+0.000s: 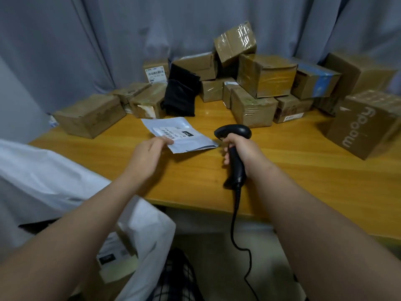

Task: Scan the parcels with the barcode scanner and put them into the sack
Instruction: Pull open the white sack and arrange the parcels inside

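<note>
Cardboard boxes (256, 83) crowd the table's (303, 170) back. Left hand (147, 157) pinches a flat grey mailer (182, 135) lying diagonally; right hand (245, 153) grips the barcode scanner (234, 135), head aimed left at it.

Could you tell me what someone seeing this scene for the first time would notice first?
Centre stage, the right hand grips a black barcode scanner aimed at a flat grey mailer, which the left hand pinches by its near edge on the wooden table. Behind them, a jumbled heap of cardboard boxes lines the table's far side. At lower left, a white sack hangs open with parcels inside.
</note>
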